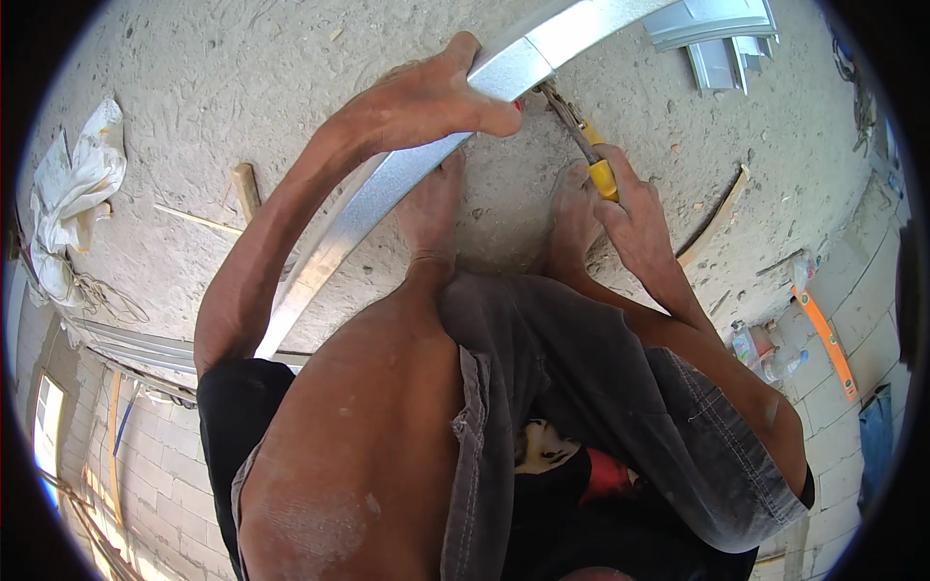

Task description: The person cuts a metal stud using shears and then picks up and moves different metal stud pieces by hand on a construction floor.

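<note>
A long, shiny galvanized metal profile (572,37) runs diagonally from the top right down past my left side. My left hand (441,95) is wrapped over it a little above my feet, with the thumb on the near edge. A thin line crosses the profile just right of that hand. My right hand (635,213) is closed on the yellow handles of tin snips (596,165). Their jaws reach up to the near edge of the profile by that line. Whether the blades bite into the metal, I cannot tell.
Short metal profile pieces (712,34) lie at the top right. On the dusty ground are a white sack (77,194), a wooden stick (246,192) and a curved-looking strip (715,218). An orange spirit level (826,341) and plastic bottles (775,363) are by the block wall on the right.
</note>
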